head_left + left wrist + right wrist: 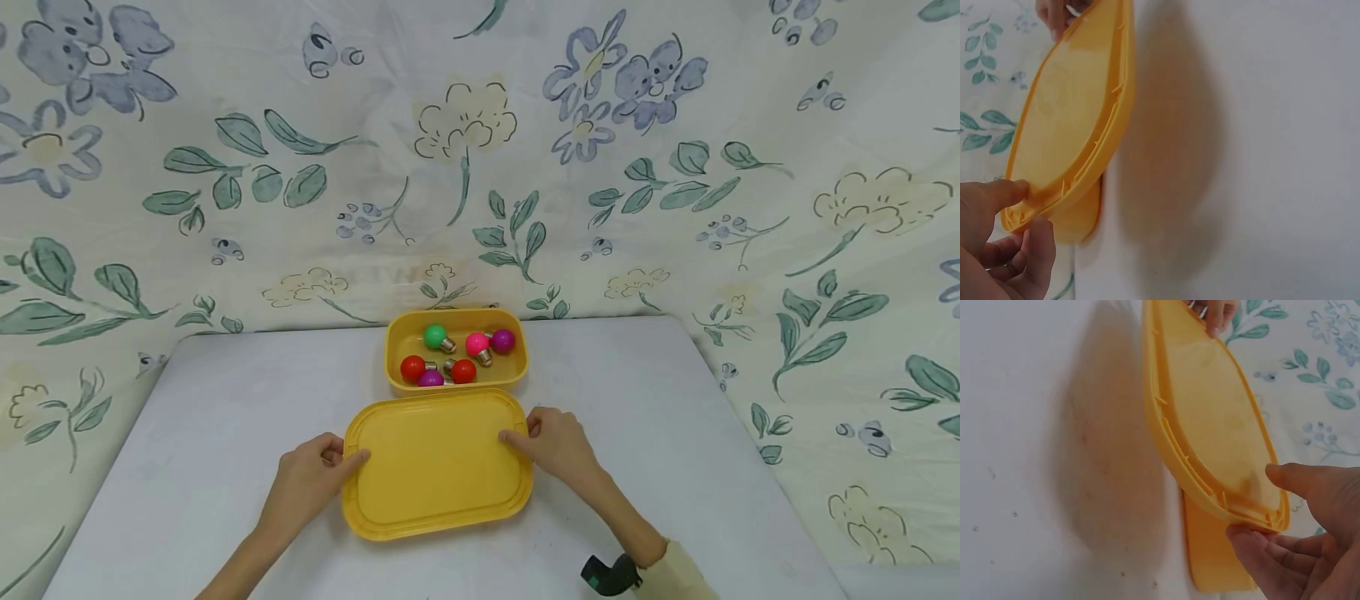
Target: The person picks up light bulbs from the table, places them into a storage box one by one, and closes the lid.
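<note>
A yellow rounded rectangular lid [442,467] is held up over the white table, its shadow falling below it in both wrist views. My left hand [309,477] pinches its left edge, the thumb [1007,192] on one face and fingers curled against the rim. At the opposite end, my right hand [561,448] grips the edge the same way, thumb [1288,478] on the face. Just behind the lid stands a yellow box [392,354] holding several small toy light bulbs: a green bulb [435,337], a pink bulb [477,343], plus red and purple ones.
The white table [247,400] reaches back to a cloth backdrop [465,192] printed with flowers and leaves. A small black device [611,575] sits at the right wrist, by a pale sleeve [675,575].
</note>
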Motion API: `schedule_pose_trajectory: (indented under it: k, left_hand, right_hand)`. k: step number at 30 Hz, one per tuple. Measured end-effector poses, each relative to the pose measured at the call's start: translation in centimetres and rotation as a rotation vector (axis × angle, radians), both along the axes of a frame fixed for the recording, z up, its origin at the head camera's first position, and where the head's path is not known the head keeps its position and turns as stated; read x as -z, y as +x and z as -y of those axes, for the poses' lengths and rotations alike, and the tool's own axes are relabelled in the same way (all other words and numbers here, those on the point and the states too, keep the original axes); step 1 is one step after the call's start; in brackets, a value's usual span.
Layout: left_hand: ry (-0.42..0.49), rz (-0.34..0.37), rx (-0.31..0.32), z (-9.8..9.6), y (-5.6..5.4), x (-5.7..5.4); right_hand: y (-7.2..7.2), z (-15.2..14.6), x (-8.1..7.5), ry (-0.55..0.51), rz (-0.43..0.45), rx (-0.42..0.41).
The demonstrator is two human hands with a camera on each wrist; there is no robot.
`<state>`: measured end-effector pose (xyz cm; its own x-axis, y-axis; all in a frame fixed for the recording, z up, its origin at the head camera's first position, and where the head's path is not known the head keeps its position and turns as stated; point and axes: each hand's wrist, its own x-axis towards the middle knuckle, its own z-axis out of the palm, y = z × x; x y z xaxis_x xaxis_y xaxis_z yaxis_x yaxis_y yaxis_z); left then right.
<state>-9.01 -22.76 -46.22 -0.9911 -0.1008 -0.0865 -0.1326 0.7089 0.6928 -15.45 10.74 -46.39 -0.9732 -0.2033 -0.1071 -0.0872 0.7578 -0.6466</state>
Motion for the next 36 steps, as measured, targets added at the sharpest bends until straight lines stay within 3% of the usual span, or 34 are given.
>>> schedule_pose_trajectory:
  k: [8, 23, 36]
  left_hand:
    - [-0.087, -0.141, 0.035, -0.6, -0.4, -1.0]
    - [-0.236, -0.245, 0.079, -1.5, -1.1, -2.9]
    - [-0.326, -0.417, 0.088, -2.6, -1.9, -4.3]
  right_hand:
    - [-0.4, -0.1, -1.1, 0.046, -0.066, -0.008]
    - [-0.3, -0.4, -2.8, 0.143, -0.173, -0.010]
    - [-0.4, -0.6, -4.0, 0.185, -0.260, 0.032]
